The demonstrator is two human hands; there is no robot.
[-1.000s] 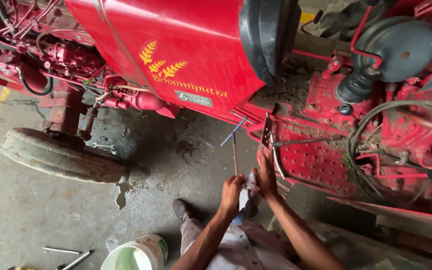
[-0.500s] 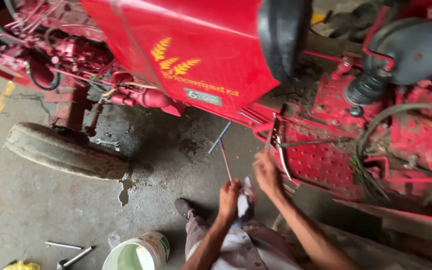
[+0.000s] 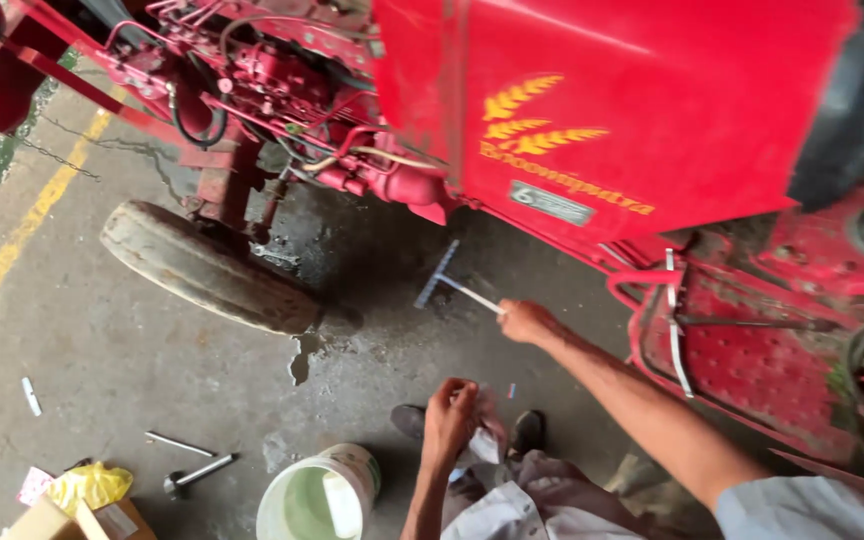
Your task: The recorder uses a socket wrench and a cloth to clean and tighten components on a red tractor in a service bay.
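Beyond the right hand [image 3: 524,320], clenched on its shaft, the T-handle tool [image 3: 452,284] extends outward; left hand [image 3: 449,420] (lower, nearer) grips a rag [image 3: 485,445].

A stained concrete floor [image 3: 102,360] bears a white bucket [image 3: 317,495], two metal tools [image 3: 187,460], a yellow bag [image 3: 87,485] and a tyre [image 3: 202,265]

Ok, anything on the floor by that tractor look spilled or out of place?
Yes: a wet patch runs from under the front tyre, like a leak. Loose metal tools lie beside the white bucket.
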